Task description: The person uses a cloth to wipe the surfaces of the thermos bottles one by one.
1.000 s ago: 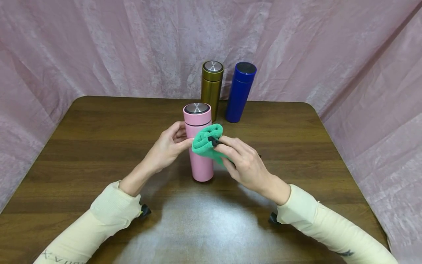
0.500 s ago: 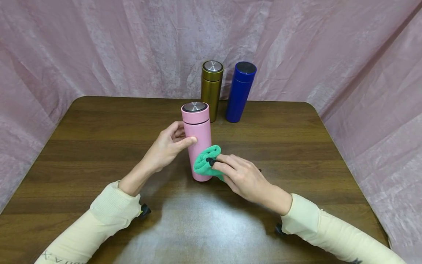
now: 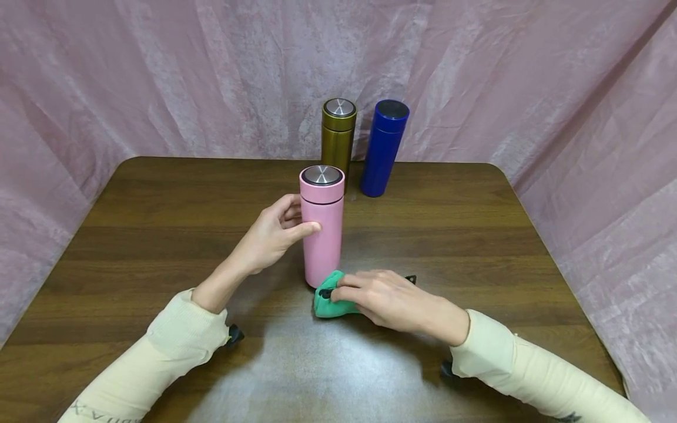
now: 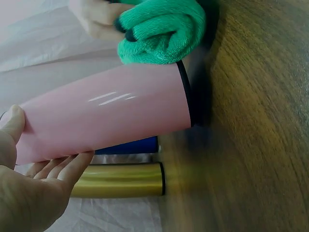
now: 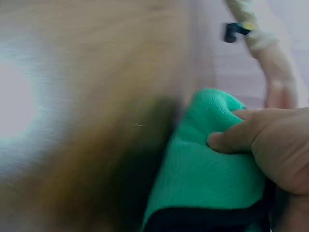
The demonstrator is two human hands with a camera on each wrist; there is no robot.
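Note:
A pink thermos bottle (image 3: 324,247) with a silver-topped lid stands near the middle of the table, tilted slightly. My left hand (image 3: 272,238) grips its upper body from the left, thumb on the front and fingers behind, as the left wrist view also shows. Low at the bottle's right side, my right hand (image 3: 386,298) holds a folded green cloth (image 3: 333,306) with black edging. In the left wrist view the cloth (image 4: 159,36) touches the bottle close to its dark base. The right wrist view shows the thumb pressed into the cloth (image 5: 203,169).
Behind the pink bottle stand a gold thermos bottle (image 3: 337,144), partly hidden by it, and a blue thermos bottle (image 3: 384,150) to its right. The brown wooden table (image 3: 174,205) has pink curtains (image 3: 227,76) at its back and sides.
My right hand has slid the green cloth down the pink bottle from its upper body to its base. The bottle has swayed slightly while my left hand keeps its grip.

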